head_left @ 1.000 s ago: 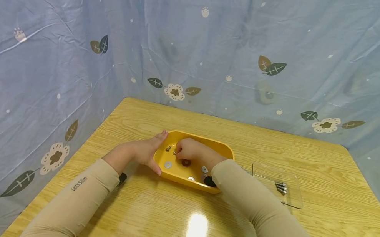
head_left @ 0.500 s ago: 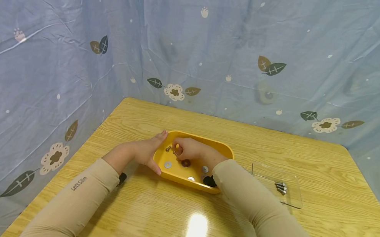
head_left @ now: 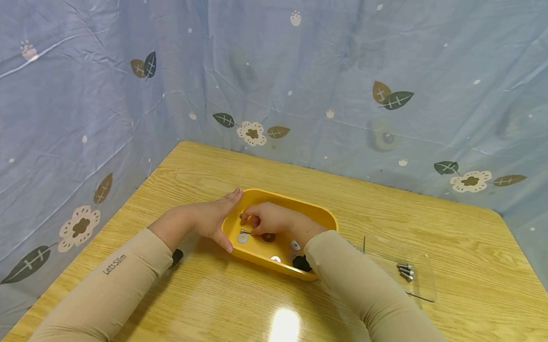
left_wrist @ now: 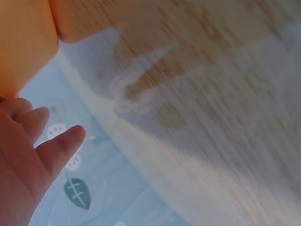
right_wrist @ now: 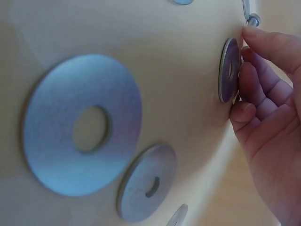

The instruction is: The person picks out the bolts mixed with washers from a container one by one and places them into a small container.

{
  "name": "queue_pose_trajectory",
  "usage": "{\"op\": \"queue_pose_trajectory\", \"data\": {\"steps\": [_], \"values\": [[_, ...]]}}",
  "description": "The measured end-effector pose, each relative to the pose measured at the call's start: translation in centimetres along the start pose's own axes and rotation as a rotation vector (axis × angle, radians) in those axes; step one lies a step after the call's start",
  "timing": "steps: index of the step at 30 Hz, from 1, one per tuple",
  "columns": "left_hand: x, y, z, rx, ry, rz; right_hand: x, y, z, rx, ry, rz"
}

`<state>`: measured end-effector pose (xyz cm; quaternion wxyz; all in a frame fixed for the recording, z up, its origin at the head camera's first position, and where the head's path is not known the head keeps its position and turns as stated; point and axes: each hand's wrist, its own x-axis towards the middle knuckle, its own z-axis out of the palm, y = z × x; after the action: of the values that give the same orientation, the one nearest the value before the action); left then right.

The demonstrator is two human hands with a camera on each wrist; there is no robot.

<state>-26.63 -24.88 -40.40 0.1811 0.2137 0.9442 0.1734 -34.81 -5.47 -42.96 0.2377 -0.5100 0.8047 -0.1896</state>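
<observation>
A yellow bin (head_left: 291,200) sits mid-table in the head view. My left hand (head_left: 207,218) spans its left end, thumb at the near side and fingers at the far corner, holding it. Inside, my right hand (head_left: 271,219) has curled fingers, and a small metal bolt (head_left: 245,231) sticks out from beside its thumb. Its index finger reaches another bolt (head_left: 241,215), mostly covered. Below the hand lies a darker washer (head_left: 268,238); grey washers (head_left: 242,238) are spread over the bin floor. In the right wrist view, the bolt's head (right_wrist: 254,20) shows beyond the thumb tip.
Right of the bin, a clear plastic tray (head_left: 426,284) holds several bolts (head_left: 406,271). A dark object (head_left: 301,262) sits at my right wrist. A patterned blue curtain (head_left: 313,86) hangs behind and left of the wooden table (head_left: 199,308).
My right hand has shifted slightly left, its index finger stretching toward the far-left bolt. The bolt by the thumb has moved nearer and now lies sideways. My left hand stays put.
</observation>
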Motion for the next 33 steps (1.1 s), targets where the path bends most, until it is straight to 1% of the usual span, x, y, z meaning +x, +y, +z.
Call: {"op": "queue_pose_trajectory", "data": {"steps": [4, 9, 13, 18, 21, 25, 28, 33], "values": [[0.00, -0.03, 0.00, -0.001, -0.002, 0.003, 0.15, 0.04, 0.15, -0.020, -0.001, -0.017], [0.05, -0.03, 0.01, 0.011, 0.001, 0.007, 0.19, -0.09, 0.25, 0.032, -0.047, -0.018], [0.09, -0.10, 0.08, 0.023, 0.006, 0.009, 0.19, -0.27, 0.32, 0.042, -0.072, -0.034], [0.09, -0.19, 0.12, 0.023, 0.006, 0.012, 0.19, -0.35, 0.34, 0.020, -0.068, -0.042], [0.09, -0.16, 0.10, 0.017, 0.006, 0.018, 0.22, -0.24, 0.32, -0.007, -0.049, -0.046], [0.07, -0.11, 0.11, 0.014, 0.004, 0.023, 0.37, -0.03, 0.35, -0.003, -0.044, -0.022], [0.12, -0.16, 0.17, 0.016, 0.004, 0.023, 0.46, 0.08, 0.38, 0.020, -0.057, 0.002], [0.19, -0.28, 0.21, 0.023, 0.008, 0.024, 0.39, 0.00, 0.25, 0.004, -0.049, 0.007]]}}
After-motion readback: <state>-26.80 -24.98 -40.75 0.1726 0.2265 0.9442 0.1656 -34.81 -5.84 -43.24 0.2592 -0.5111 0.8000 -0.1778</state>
